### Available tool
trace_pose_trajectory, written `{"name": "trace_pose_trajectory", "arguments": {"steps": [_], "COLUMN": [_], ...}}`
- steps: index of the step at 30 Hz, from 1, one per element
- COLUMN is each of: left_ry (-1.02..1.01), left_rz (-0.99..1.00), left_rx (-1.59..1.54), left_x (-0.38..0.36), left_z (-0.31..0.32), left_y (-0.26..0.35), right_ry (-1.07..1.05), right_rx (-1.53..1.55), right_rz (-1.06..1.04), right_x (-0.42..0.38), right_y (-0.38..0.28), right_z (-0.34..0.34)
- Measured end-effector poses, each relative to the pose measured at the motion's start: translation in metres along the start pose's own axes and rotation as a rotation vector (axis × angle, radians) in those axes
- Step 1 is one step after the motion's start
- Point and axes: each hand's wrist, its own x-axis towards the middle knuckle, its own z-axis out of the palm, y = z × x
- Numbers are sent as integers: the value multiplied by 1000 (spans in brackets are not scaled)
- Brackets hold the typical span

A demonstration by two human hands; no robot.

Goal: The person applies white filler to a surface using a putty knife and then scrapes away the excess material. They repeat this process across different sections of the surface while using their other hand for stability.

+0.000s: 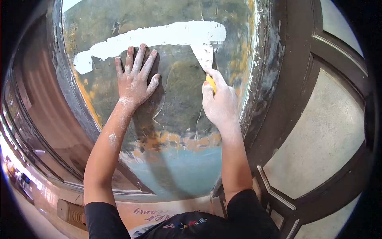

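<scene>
My right hand (221,99) is wrapped round the yellow handle of a putty knife (204,55). Its wide blade, smeared with white, meets the lower edge of a white filler band (159,36) near that band's right end. The band runs across a patchy, dark grey-green wall panel (179,91). Flat against this panel, just below the band, lies my left hand (134,81), its fingers spread and holding nothing. White dust coats both hands.
Dark wooden framing with pale panels (318,131) rises on the right. Brown woodwork (59,119) borders the left. Lower down, the wall is painted blue-green (179,169). A brown object (71,211) stands at the lower left.
</scene>
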Motion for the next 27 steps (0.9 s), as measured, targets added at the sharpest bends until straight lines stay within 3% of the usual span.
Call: {"name": "trace_pose_trajectory", "arguments": {"steps": [14, 27], "left_ry": [140, 201], "left_rz": [-22, -57], "left_rx": [62, 51], "left_x": [62, 57], "left_z": [-2, 5], "left_y": [7, 12], "right_ry": [-65, 4], "right_rx": [68, 51], "right_rz": [86, -32], "right_x": [6, 9], "right_y": [9, 32], "right_z": [-18, -23]}}
